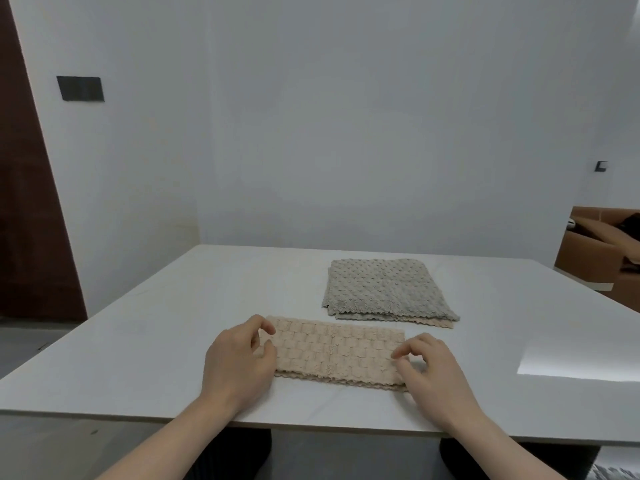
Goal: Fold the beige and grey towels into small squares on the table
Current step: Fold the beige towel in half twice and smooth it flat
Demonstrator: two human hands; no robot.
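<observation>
On the white table (138, 341), near edge: you've got the beige towel down to a long strip, w/ a hand at each short end.

Largest first: the table carries both cloths. The grey towel (384, 289) lies further back and to the right, well apart from your hands, folded to a rough square, w/ a beige edge peeking out under its near side; prob. parked there to leave you working room. The beige towel (337, 351) lies flat between your hands, long axis left-right, a faint centre crease marking where the next fold likely goes. Left hand (239, 358) has curled fingers at the left end; right hand (429, 368) likewise at the right end. Whether either actually pinches cloth, can't tell. Ends are held so the strip stays square before halving.
</observation>
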